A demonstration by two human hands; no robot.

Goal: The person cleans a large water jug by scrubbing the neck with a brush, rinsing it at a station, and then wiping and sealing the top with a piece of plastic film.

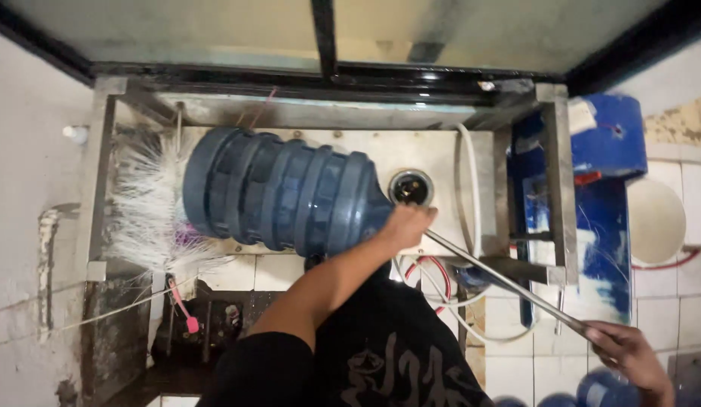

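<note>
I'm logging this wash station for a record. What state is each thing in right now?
Large blue water jug: lying on its side, base against the bristles.
White bristle brush: upright, touching the jug's base.
Left hand: gripping the jug's neck.
Metal rod: slanted, running into the jug's mouth.
Right hand: closed on the rod's outer end.
Drain: uncovered.

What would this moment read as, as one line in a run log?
left hand: holds neck of large ribbed blue plastic water jug, lying sideways | right hand: grips long metal rod | jug base against white bristle brush
</note>
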